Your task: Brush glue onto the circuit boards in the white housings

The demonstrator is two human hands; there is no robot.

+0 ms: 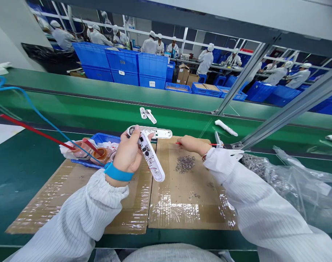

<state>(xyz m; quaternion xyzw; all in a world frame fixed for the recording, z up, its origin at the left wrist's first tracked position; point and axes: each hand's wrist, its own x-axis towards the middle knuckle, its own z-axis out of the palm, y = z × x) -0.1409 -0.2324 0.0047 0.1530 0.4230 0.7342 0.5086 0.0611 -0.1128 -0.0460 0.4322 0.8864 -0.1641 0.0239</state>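
"Shut firmly, that left hand (129, 154)?"

"Yes, curled round a white plastic housing (156, 171), long and split open, with a small circuit board (144, 143) and thin wires showing inside. A second white shell (163, 133) crosses behind its top end, caught in the same grip."

"Where is it all held?"

"Up off the bench, tilted, above the seam between two taped cardboard sheets (187, 203). The left wrist is bent, with a blue wristband (118, 172) on it and a striped white sleeve (73, 214) behind."

"And the right hand (193, 145)?"

"Palm down, reaching in low over the cardboard, near the housing but not touching it. It's pinching a thin red tool (213, 145). Just below lies a heap of tiny metal parts (184, 163)."

"Further out?"

"To the left, a blue tray (105, 138) with tissue and an amber dish (101, 154). To the right, a clear plastic bag (291, 178) of metal parts. Past the green bench (100, 109), co-workers (205, 62) stand among blue crates (152, 65)."
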